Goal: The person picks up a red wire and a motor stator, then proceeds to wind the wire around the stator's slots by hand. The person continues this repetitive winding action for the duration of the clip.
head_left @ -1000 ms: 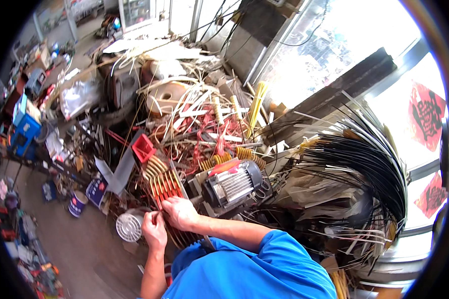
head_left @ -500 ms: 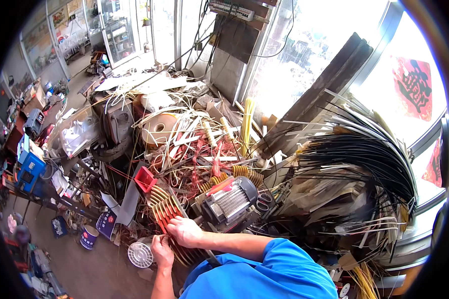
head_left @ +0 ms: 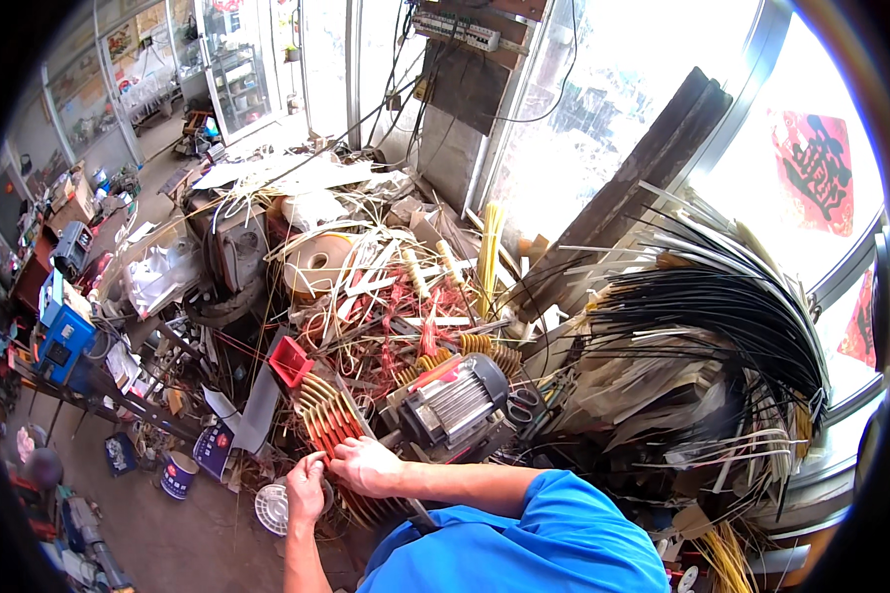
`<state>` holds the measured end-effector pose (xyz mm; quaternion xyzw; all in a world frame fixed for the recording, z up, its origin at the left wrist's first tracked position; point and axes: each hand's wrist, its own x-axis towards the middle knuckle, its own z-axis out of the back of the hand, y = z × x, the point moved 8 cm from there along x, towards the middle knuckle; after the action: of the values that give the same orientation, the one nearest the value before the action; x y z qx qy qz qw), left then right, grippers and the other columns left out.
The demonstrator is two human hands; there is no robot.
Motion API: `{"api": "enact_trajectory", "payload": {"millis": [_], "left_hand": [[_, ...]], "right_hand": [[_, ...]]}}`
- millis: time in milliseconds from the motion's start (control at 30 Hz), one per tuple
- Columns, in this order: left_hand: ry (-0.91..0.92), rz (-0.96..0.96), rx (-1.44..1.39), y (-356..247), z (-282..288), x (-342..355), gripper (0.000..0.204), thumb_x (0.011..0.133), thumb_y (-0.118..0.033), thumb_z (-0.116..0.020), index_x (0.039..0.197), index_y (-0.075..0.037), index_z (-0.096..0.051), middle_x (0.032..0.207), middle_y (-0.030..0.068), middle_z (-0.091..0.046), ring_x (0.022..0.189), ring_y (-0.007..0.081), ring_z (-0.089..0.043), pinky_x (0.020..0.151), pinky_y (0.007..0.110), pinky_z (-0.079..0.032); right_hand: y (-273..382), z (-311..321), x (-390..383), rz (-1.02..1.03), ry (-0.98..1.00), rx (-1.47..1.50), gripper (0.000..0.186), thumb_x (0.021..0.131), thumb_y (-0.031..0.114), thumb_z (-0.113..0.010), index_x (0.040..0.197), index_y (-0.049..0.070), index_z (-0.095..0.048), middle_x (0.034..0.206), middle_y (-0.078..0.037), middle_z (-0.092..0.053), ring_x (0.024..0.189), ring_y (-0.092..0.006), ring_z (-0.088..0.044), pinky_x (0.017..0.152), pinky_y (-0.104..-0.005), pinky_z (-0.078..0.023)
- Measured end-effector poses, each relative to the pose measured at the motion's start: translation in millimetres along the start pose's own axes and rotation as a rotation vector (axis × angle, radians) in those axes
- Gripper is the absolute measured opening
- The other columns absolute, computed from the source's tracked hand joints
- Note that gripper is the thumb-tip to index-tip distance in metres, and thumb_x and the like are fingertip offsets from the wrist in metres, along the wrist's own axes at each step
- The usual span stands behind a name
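Note:
A long ridged piece [head_left: 331, 420], a row of yellow-brown discs with red strands across them, lies in front of me at an angle. My right hand [head_left: 366, 466] rests over its near part with fingers curled down onto it; whatever is under the fingertips is hidden. Just left of it, my left hand [head_left: 306, 486] is pinched closed at the piece's left edge, its fingertips close to the right hand's. What the pinch holds is too small to make out. A grey finned electric motor [head_left: 455, 403] sits right of the ridged piece.
A red open box [head_left: 290, 362] stands at the piece's far end. Scissors [head_left: 523, 403] lie right of the motor. Beyond is a heap of strips with a large spool [head_left: 318, 261]. Black rods [head_left: 722, 321] fan out at right. A white slotted round thing [head_left: 272, 508] and a tub [head_left: 178, 475] are at left.
My left hand has moved a little up and to the left, turning more upright. The right hand has barely shifted and stays on the ridged piece.

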<state>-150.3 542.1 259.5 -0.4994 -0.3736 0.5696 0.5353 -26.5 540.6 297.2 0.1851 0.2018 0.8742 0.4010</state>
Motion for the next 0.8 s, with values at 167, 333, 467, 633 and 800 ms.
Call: {"api": "enact_trajectory", "payload": {"millis": [167, 333, 467, 633, 800], "left_hand": [[0.169, 0.049, 0.087, 17.1, -12.5, 9.0, 0.014, 0.092, -0.004, -0.057, 0.101, 0.002, -0.066, 0.082, 0.0087, -0.070, 0.076, 0.0110, -0.062, 0.072, 0.028, -0.050], [0.070, 0.078, -0.007, 9.9, -8.2, -0.5, 0.009, 0.091, -0.002, -0.058, 0.090, 0.004, -0.064, 0.078, 0.0073, -0.067, 0.072, 0.0091, -0.058, 0.066, 0.027, -0.048], [-0.041, 0.144, -0.199, 2.6, -18.2, -18.2, 0.010, 0.091, -0.003, -0.058, 0.082, 0.001, -0.061, 0.075, 0.0017, -0.061, 0.066, 0.0070, -0.052, 0.060, 0.024, -0.043], [0.069, 0.264, -0.418, 15.3, -18.2, -21.9, 0.013, 0.094, -0.010, -0.057, 0.085, -0.002, -0.062, 0.063, -0.0073, -0.046, 0.051, 0.0015, -0.036, 0.046, 0.021, -0.027], [0.086, 0.195, -0.262, 9.1, -9.7, -7.4, 0.018, 0.097, -0.012, -0.057, 0.101, 0.003, -0.066, 0.070, -0.0054, -0.053, 0.058, 0.0016, -0.042, 0.051, 0.021, -0.033]], "right_hand": [[3.2, -6.2, -1.6, -0.018, 0.023, -0.001, 0.017, 0.081, 0.021, -0.059, 0.091, 0.009, -0.063, 0.088, -0.010, -0.060, 0.088, -0.0294, -0.060, 0.077, -0.0421, -0.046], [2.1, 3.0, 0.0, -0.011, 0.002, -0.020, 0.016, 0.079, 0.020, -0.058, 0.090, 0.009, -0.061, 0.088, -0.008, -0.059, 0.090, -0.0281, -0.059, 0.078, -0.0414, -0.046], [-5.7, 3.1, 9.8, -0.006, -0.034, -0.039, 0.015, 0.077, 0.020, -0.060, 0.087, 0.009, -0.060, 0.087, -0.007, -0.058, 0.092, -0.0270, -0.057, 0.080, -0.0403, -0.045], [-13.2, 6.2, 7.7, -0.034, -0.144, -0.034, 0.018, 0.077, 0.024, -0.064, 0.084, 0.008, -0.059, 0.087, -0.009, -0.058, 0.090, -0.0283, -0.057, 0.082, -0.0406, -0.045], [1.0, 14.7, -1.3, -0.113, -0.034, -0.017, 0.028, 0.075, 0.032, -0.070, 0.085, 0.008, -0.059, 0.091, -0.010, -0.057, 0.092, -0.0288, -0.056, 0.080, -0.0422, -0.045]]}}
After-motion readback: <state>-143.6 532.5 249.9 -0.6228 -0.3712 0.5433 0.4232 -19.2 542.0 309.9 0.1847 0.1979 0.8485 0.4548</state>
